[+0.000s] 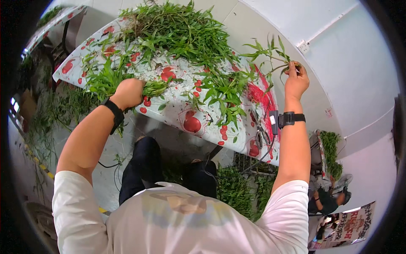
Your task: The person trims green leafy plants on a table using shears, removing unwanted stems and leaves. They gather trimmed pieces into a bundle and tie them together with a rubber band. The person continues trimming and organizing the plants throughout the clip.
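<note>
My left hand [129, 92] is closed around a bunch of leafy green stems [106, 79] at the near left edge of the table. The cut stem ends [156, 88] stick out to the right of the fist, and the leaves fan out to the left. Out past the table's right side, my right hand [297, 77] pinches a leafy sprig [273, 55] between thumb and fingers. Loose greens [225, 92] lie between the two hands. At the far side of the table rises a large heap of the same greens [184, 31].
The table bears a white cover with red fruit prints [177, 116]. Red plastic twine [261, 92] and scissors [262, 138] lie at its right end. Greens [234, 187] cover the floor below, with more stems [73, 108] at left. A person [330, 200] is at another table, right.
</note>
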Tool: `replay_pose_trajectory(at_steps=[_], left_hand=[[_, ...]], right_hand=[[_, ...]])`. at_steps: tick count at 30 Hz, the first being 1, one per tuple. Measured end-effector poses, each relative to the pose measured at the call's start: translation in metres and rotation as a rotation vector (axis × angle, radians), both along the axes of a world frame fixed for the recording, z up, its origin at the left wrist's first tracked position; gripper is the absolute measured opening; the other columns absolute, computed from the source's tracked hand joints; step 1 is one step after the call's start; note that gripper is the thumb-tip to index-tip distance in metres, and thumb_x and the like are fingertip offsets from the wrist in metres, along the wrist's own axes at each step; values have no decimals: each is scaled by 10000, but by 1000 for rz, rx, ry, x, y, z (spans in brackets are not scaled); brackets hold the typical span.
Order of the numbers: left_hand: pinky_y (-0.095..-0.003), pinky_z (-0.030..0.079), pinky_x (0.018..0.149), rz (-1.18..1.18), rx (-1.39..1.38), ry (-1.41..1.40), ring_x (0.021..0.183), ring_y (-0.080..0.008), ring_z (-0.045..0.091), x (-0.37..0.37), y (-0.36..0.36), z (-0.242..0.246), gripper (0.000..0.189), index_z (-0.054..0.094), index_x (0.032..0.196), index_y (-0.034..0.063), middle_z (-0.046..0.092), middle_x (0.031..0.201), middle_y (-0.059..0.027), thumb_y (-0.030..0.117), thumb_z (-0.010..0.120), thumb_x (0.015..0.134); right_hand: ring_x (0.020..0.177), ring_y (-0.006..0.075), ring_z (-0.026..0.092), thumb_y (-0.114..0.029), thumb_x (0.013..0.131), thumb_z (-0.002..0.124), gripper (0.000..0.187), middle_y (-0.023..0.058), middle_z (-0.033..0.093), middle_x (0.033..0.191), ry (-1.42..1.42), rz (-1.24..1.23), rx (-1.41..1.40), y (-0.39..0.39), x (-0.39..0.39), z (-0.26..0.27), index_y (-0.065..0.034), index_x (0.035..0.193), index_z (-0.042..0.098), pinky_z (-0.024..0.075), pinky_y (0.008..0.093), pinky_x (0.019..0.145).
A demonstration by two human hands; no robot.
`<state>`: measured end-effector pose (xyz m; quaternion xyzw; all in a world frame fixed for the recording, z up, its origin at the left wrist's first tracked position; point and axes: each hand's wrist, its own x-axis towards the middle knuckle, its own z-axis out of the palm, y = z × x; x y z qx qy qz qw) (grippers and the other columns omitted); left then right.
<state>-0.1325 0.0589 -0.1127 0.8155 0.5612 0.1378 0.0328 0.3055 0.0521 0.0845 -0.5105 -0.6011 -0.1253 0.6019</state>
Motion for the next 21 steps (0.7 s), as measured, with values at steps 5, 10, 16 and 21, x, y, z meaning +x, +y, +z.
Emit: replay_pose_trajectory(at_steps=[5, 10, 16, 21], left_hand=[[-466, 484, 683, 10, -26, -24, 748, -409, 593, -1, -6, 11, 267, 601, 853, 4, 602, 748, -234, 146, 643, 630], [-458, 484, 750, 136, 0, -122, 846, -403, 595, -13, -10, 60, 307, 603, 939, -3, 618, 859, -251, 110, 598, 653], [-360, 495, 679, -179, 299, -627, 727, -264, 616, 7, -45, 165, 297, 594, 963, -51, 643, 798, -176, 106, 668, 722], [-280, 496, 633, -283, -270, -1123, 716, -124, 571, 63, -87, 211, 223, 607, 981, -14, 620, 823, -37, 69, 685, 789]], right_hand=[[659, 107, 600, -123, 870, 612, 178, 66, 645, 833, 209, 237, 11, -20, -6, 6, 37, 946, 612, 494, 232, 603], [785, 112, 600, -154, 905, 570, 190, 100, 658, 949, 186, 323, -9, -44, -27, 7, 24, 970, 588, 499, 245, 662], [733, 105, 583, -148, 883, 595, 166, 65, 661, 829, 314, 609, -58, -70, -63, 3, 16, 896, 616, 471, 228, 681], [694, 91, 574, -183, 850, 634, 212, 43, 651, 797, 310, 625, -232, -98, -97, 3, 18, 918, 635, 459, 230, 639]])
